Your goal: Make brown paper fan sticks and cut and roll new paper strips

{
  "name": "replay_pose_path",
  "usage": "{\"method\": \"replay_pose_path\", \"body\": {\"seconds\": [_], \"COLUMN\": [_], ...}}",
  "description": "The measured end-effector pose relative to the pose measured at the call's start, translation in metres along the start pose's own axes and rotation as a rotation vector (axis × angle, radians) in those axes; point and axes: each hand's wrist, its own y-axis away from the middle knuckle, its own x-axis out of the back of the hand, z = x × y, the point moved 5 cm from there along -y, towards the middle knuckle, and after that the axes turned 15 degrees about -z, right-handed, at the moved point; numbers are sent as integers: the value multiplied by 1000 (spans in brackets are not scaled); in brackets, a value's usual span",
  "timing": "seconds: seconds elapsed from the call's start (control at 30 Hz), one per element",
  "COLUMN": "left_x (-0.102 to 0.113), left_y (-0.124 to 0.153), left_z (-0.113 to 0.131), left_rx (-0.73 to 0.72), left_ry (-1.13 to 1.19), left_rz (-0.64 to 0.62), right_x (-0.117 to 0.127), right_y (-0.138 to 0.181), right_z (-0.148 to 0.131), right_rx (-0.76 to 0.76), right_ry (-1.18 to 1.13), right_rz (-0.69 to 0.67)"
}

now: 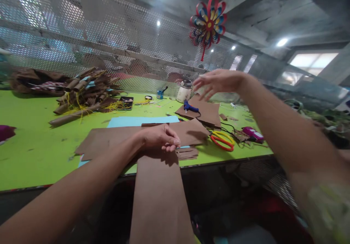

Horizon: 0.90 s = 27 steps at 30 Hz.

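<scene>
My left hand rests over brown paper sheets at the front of the table, its fingers curled and thumb pressed to the index finger. Whatever it pinches, if anything, is too small to make out. Below it, a long brown paper strip hangs over the table edge toward me. My right hand is raised in the air with its fingers apart, slightly blurred and holding nothing. Behind and under it are a white jar and a blue glue gun lying on more brown paper.
Scissors with yellow and orange handles lie right of the sheets, near a magenta device and black cord. A pile of brown rolls with yellow string sits at the left back. Behind the green table stands a perforated metal screen.
</scene>
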Motion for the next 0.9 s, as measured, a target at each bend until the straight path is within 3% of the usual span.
{"method": "replay_pose_path", "body": {"seconds": [0.07,0.13,0.17,0.23,0.3,0.33,0.47,0.57,0.7,0.83,0.87,0.9], "left_x": [-1,-2,-3,-4,-5,-5,-8,-12,-17,-17,-17,-18], "left_y": [1,1,1,0,-1,-1,0,3,5,4,3,2], "left_z": [2,4,5,7,9,10,17,21,24,23,22,21], "left_rx": [0,15,22,19,-4,-18,-43,-52,-89,-111,-108,-100], "left_ry": [20,31,30,32,36,36,3,4,70,158,176,193], "left_rz": [13,7,-4,-22,-42,-53,-114,-174,-246,-275,-290,-308], "right_x": [37,76,90,105,78,49,-93,-157,-174,-172,-177,-187], "right_y": [31,64,81,118,145,151,124,90,72,128,145,156], "right_z": [14,26,32,35,27,26,41,55,61,54,55,60], "right_rx": [-172,-250,-296,-356,-243,-144,172,177,181,270,315,318], "right_ry": [104,204,258,467,661,688,413,349,362,519,520,495], "right_rz": [-7,97,177,532,826,848,374,224,195,528,537,439]}}
